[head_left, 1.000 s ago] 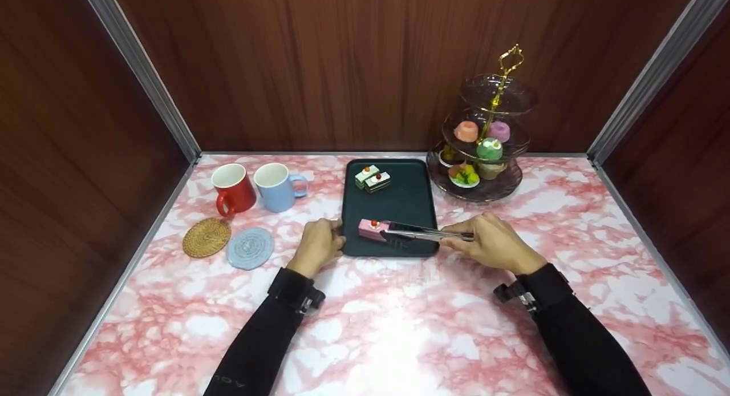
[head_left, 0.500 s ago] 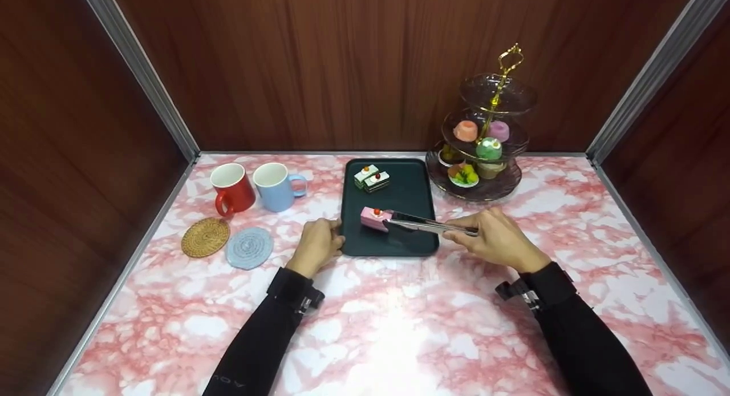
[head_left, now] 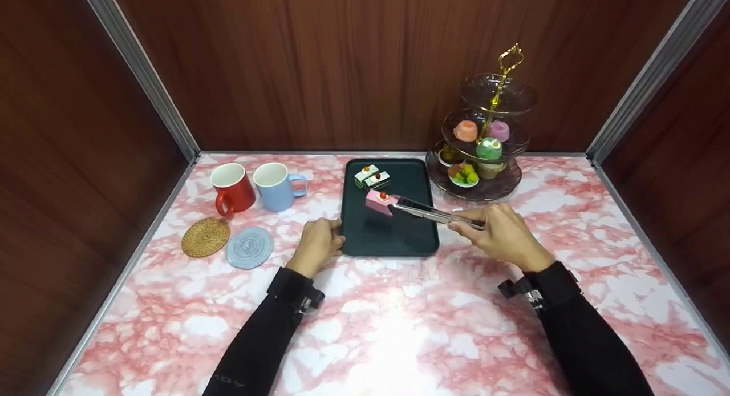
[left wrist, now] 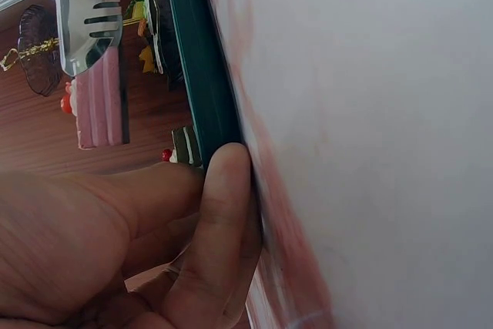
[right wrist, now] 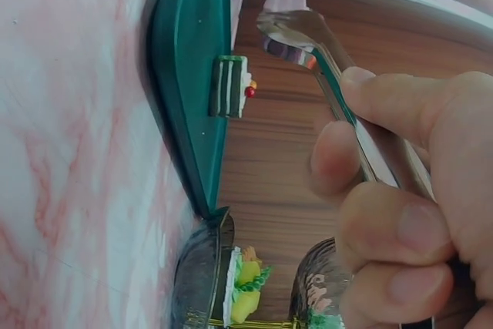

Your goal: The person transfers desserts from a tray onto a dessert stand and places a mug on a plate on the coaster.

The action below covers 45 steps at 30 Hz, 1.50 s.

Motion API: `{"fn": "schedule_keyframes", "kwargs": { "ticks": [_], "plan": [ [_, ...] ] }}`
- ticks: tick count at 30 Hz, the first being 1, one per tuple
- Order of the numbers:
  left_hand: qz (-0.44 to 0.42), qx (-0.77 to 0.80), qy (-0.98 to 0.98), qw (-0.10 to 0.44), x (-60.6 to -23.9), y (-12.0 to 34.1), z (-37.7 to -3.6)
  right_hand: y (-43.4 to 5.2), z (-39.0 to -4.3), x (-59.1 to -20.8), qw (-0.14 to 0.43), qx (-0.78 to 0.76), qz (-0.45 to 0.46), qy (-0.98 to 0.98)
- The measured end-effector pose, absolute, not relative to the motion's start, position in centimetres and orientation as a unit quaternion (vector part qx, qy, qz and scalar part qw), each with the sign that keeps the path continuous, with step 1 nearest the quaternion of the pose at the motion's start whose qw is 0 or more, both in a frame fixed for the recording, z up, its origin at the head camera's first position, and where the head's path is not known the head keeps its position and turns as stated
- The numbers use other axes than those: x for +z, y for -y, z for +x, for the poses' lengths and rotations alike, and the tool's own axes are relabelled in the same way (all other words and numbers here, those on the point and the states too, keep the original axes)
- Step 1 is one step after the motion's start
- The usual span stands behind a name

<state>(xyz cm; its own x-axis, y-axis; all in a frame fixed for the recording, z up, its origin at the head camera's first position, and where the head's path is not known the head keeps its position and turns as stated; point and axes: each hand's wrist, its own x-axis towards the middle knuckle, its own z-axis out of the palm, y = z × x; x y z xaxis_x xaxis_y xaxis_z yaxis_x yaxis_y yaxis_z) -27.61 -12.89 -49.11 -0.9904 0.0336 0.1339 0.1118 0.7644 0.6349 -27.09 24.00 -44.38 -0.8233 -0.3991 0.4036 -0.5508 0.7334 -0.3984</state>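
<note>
— Since a second ago the pink cake slice (head_left: 379, 201) has gone from the near end of the dark green tray (head_left: 419, 245) up and toward the far end, carried in the tongs (head_left: 436, 214). It hangs clear above the tray floor now.

— Which hand has it?

— The right hand (head_left: 502, 236), fingers curled round the tongs' handles and squeezing them shut on the slice. The tongs run long, from the hand at the tray's right edge out to the far left, so the slice sits left of and beyond that hand.

— And the other one?

— The left hand (head_left: 316, 245) grips the tray's near-left rim, thumb hooked over the edge, pinning it to the counter (head_left: 399, 327). It is nearer the tray corner but well apart from the slice.

— What lies close to the slice?

— Two green-and-white slices (head_left: 372, 178) at the tray's far end, just beyond it. The tiered glass stand (head_left: 485, 150) is off to the far right.
</note>
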Motion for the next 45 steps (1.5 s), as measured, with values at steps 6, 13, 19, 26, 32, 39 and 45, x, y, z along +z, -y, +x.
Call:
{"fn": "schedule_keyframes", "kwargs": {
  "ticks": [6,13,19,26,32,39,45],
  "plan": [
    [-0.041,-0.342,0.937,0.054,-49.1,12.9,-27.6,-24.3,-26.9,-43.7,0.174,0.252,0.239,0.921],
    [-0.040,-0.349,0.935,0.041,-49.1,12.9,-27.6,-24.5,-26.8,-42.8,0.221,0.251,0.220,0.917],
    [-0.036,-0.352,0.934,0.040,-49.0,12.8,-27.7,-24.3,-26.4,-42.3,0.240,0.263,0.178,0.917],
    [-0.030,-0.367,0.929,0.039,-49.0,12.8,-27.7,-24.1,-26.3,-41.5,0.270,0.271,0.148,0.912],
    [-0.026,-0.360,0.932,0.036,-49.2,12.8,-27.7,-24.1,-26.3,-40.7,0.295,0.290,0.127,0.901],
    [-0.030,-0.365,0.930,0.037,-49.1,12.8,-27.6,-24.3,-26.6,-39.6,0.318,0.306,0.097,0.892],
    [-0.031,-0.358,0.932,0.042,-49.1,12.8,-27.6,-24.7,-26.7,-38.3,0.335,0.300,0.072,0.890]
  ]
}}
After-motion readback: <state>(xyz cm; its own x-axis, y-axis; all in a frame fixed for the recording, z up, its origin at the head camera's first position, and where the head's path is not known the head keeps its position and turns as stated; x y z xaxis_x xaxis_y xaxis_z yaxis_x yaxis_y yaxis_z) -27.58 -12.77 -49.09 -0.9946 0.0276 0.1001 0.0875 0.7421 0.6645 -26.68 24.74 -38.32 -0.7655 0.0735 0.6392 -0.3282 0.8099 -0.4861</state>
